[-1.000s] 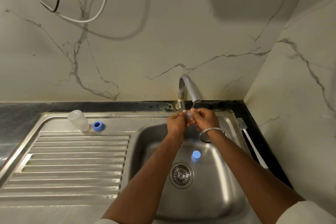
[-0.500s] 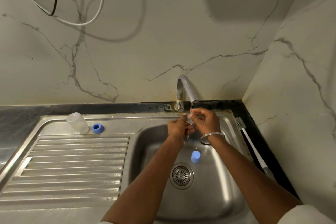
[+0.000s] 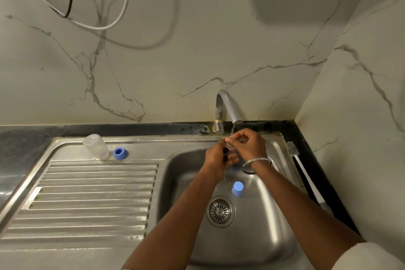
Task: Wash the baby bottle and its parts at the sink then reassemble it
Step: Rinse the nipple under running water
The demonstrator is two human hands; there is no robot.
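Observation:
My left hand and my right hand meet under the tap, both gripping a small clear nipple in the thin stream of water. The clear bottle body lies on its side at the back of the drainboard. Beside it stands a blue screw ring. A blue cap sits in the sink basin, just above the drain.
A white bottle brush lies on the dark counter strip right of the basin. The ribbed drainboard stretches to the left. Marble walls close in behind and on the right, with cables hanging at upper left.
Both hands stay under the tap, the fingers shifting slightly around the nipple. The view has tilted a little; the bottle, ring and cap have not moved.

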